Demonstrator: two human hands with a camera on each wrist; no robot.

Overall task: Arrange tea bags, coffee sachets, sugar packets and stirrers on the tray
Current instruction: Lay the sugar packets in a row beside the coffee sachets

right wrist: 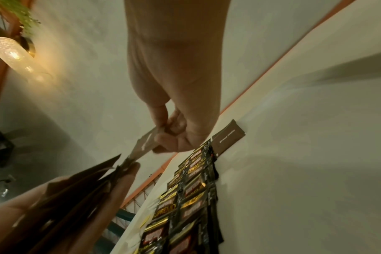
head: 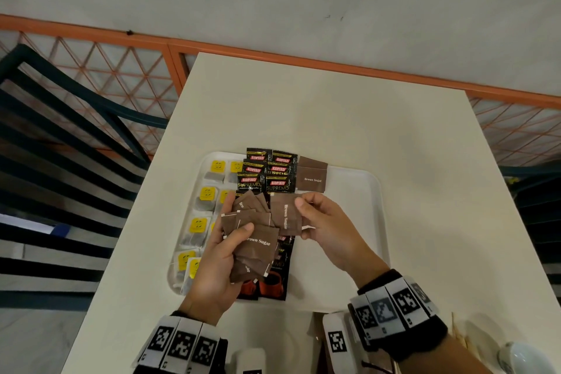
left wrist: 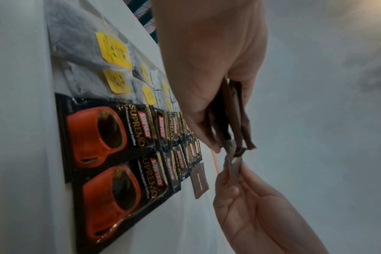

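Left hand (left wrist: 209, 68): grips a bundle of brown sugar packets (left wrist: 237, 118) above the tray.
Right hand (left wrist: 261, 211): pinches one packet (left wrist: 233, 159) at the bundle's tip.
Coffee sachets (left wrist: 128, 154): two rows beside the tea bags (left wrist: 93, 51).
Placed sugar packet (left wrist: 200, 180): just beside the sachets.

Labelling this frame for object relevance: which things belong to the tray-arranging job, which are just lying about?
Job:
- tray
- tea bags
- coffee sachets
- laid brown sugar packets
- fan of packets in left hand
- single packet pinched by right hand

Lying about:
- white cup
- chair
- table
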